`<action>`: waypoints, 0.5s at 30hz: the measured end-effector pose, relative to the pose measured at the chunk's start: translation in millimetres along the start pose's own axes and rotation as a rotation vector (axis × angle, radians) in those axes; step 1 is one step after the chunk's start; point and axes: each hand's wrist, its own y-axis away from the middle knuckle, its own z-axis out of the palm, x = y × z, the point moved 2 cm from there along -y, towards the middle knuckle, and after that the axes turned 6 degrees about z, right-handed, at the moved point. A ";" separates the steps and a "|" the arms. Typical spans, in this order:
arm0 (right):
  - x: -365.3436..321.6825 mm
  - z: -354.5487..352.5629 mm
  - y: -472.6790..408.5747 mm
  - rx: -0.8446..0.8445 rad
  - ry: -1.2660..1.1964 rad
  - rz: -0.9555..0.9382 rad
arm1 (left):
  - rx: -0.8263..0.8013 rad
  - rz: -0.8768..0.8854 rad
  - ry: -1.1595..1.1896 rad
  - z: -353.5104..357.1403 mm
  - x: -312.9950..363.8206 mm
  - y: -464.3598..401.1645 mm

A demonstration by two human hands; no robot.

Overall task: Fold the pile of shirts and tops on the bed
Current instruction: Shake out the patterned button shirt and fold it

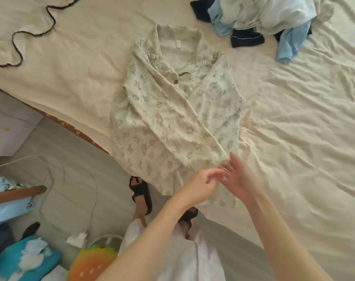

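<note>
Though half-folded, cream floral shirt

Soft even daylight, faint shadows, hands motion-blurred, wide-angle edge distortion

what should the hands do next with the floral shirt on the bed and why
Probably take the hem and fold it up toward the collar. The floral button shirt lies flat on the bed sheet with one side already folded across the front, and both the left hand and right hand are at its bottom edge, fingers loose, gripping nothing clearly.
</note>
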 end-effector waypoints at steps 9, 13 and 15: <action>9.9 -11.6 -46.3 0.267 0.460 0.010 | 0.115 -0.223 -0.109 -28.1 -52.4 17.3; 13.5 -31.6 -49.9 0.356 0.470 -0.056 | 0.138 -0.269 -0.105 -25.2 -60.1 14.3; 9.7 -40.0 -48.6 0.385 0.491 -0.062 | 0.172 -0.281 -0.061 -23.3 -59.4 15.4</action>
